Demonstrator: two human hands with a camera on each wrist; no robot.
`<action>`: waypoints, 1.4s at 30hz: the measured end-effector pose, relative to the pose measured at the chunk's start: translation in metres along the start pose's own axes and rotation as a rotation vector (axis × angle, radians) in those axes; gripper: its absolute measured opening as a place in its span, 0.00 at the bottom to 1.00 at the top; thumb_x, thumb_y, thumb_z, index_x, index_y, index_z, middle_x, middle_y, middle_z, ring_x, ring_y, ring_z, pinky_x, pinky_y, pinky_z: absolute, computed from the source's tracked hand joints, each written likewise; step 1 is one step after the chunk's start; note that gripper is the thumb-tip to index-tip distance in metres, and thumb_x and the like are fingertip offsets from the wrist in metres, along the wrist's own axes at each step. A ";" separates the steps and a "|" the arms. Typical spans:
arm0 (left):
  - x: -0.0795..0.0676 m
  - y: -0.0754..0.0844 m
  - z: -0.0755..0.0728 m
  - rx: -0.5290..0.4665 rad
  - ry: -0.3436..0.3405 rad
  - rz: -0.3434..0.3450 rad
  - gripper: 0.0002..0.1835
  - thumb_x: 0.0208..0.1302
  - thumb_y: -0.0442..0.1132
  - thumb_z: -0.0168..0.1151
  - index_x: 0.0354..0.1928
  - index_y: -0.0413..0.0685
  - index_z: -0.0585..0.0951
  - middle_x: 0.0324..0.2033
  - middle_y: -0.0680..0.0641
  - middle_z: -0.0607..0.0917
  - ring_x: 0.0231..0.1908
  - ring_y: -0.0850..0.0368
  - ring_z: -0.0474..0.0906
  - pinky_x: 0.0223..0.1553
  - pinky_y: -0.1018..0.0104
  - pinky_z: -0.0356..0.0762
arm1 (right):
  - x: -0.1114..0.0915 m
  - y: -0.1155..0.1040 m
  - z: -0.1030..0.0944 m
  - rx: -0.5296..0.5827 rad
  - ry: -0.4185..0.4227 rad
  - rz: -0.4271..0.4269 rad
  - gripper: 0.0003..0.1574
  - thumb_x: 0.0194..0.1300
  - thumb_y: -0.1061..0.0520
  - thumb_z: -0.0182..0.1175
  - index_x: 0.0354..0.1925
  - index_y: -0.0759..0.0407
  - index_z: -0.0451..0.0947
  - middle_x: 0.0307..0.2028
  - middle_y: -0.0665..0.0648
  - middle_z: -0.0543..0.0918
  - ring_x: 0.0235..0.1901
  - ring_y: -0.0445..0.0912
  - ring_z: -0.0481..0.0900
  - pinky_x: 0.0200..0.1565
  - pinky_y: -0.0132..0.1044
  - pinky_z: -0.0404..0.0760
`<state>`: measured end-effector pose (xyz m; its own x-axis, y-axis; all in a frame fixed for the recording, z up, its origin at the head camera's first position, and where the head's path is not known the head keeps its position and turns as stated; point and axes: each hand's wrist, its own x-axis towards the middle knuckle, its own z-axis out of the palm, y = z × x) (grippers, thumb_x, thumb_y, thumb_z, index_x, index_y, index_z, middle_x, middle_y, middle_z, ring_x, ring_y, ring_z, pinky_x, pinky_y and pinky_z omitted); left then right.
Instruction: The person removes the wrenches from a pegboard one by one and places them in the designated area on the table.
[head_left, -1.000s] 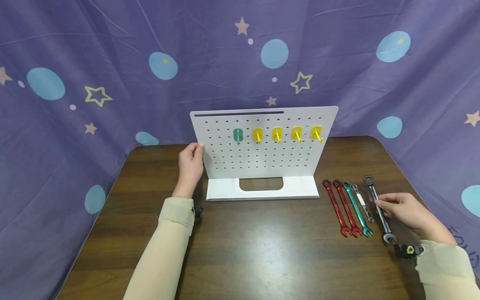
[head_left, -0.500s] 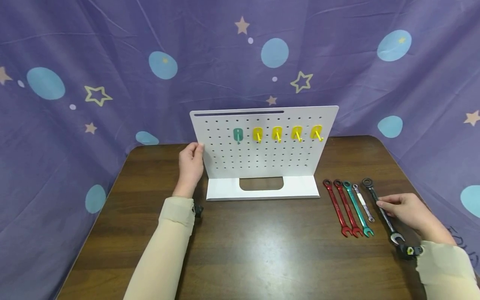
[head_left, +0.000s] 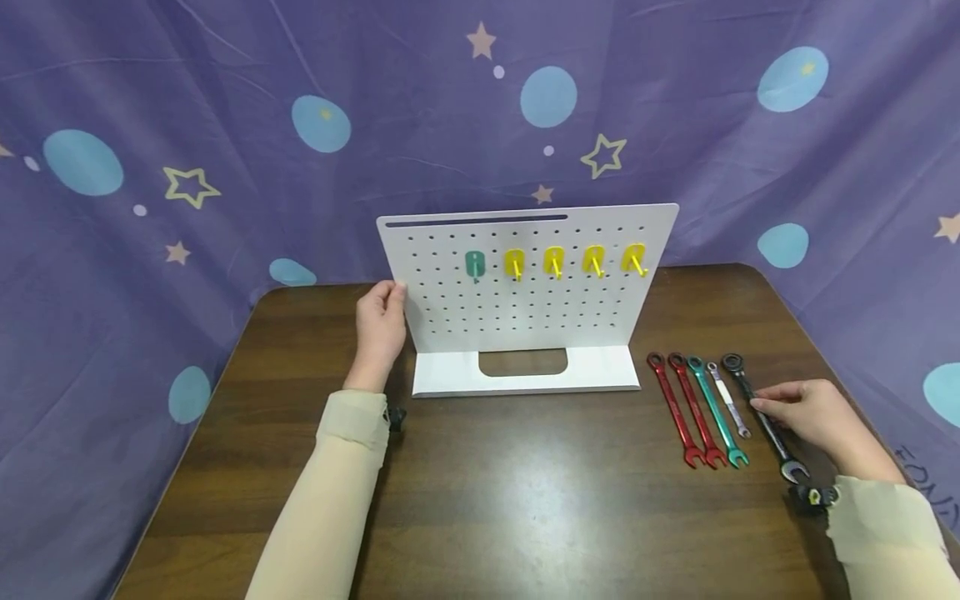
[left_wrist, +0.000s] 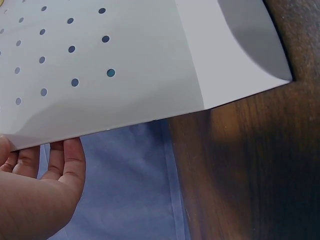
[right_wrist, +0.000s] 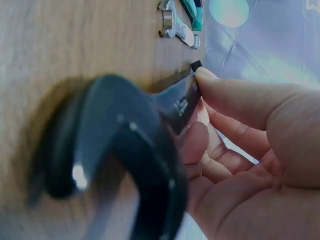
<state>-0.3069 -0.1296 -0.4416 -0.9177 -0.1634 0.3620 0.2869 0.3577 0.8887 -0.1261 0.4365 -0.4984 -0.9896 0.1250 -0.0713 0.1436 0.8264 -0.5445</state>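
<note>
My left hand (head_left: 380,327) pinches the left edge of a white pegboard (head_left: 450,308), thumb in front and fingers behind, as the left wrist view shows. At the right of the table, my right hand (head_left: 813,421) grips a dark combination wrench (head_left: 768,429) by its shaft between thumb and fingers. In the right wrist view its open end (right_wrist: 110,115) looms large and blurred near the camera. Left of it lie a small silver wrench (head_left: 727,400), a green wrench (head_left: 716,408) and two red wrenches, the outer red wrench (head_left: 675,408) and the inner red wrench (head_left: 696,408).
One green hook (head_left: 475,264) and several yellow hooks, such as the leftmost yellow hook (head_left: 514,263), stick out from the upper pegboard. Its base (head_left: 450,379) rests on the brown wooden table (head_left: 487,500). A purple curtain (head_left: 420,83) hangs behind.
The dark wrench has turned in my right hand, its open end shifting right and its ring end slightly left. My left hand keeps its hold on the pegboard. The head view has tilted slightly.
</note>
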 end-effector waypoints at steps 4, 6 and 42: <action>-0.001 0.001 0.000 0.004 -0.007 0.009 0.14 0.78 0.36 0.55 0.41 0.30 0.82 0.21 0.47 0.69 0.24 0.57 0.64 0.27 0.68 0.63 | -0.002 -0.006 -0.001 0.032 -0.014 0.024 0.21 0.70 0.52 0.67 0.42 0.73 0.85 0.36 0.66 0.86 0.32 0.47 0.81 0.31 0.42 0.78; -0.001 0.002 -0.001 0.006 -0.009 0.012 0.14 0.79 0.37 0.55 0.41 0.30 0.82 0.21 0.47 0.69 0.24 0.56 0.64 0.27 0.67 0.63 | -0.002 -0.008 -0.001 0.043 -0.013 0.034 0.21 0.70 0.53 0.67 0.40 0.74 0.85 0.33 0.63 0.87 0.30 0.46 0.79 0.29 0.40 0.77; -0.003 -0.003 0.004 0.004 0.027 0.016 0.12 0.77 0.34 0.57 0.39 0.29 0.82 0.20 0.47 0.70 0.23 0.58 0.64 0.26 0.69 0.62 | -0.004 -0.019 0.005 -0.012 -0.012 0.108 0.19 0.70 0.51 0.65 0.35 0.69 0.83 0.24 0.50 0.83 0.25 0.45 0.77 0.30 0.42 0.72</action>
<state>-0.3063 -0.1268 -0.4467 -0.9054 -0.1821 0.3836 0.3002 0.3644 0.8815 -0.1250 0.4173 -0.4922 -0.9684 0.2070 -0.1391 0.2494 0.8147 -0.5234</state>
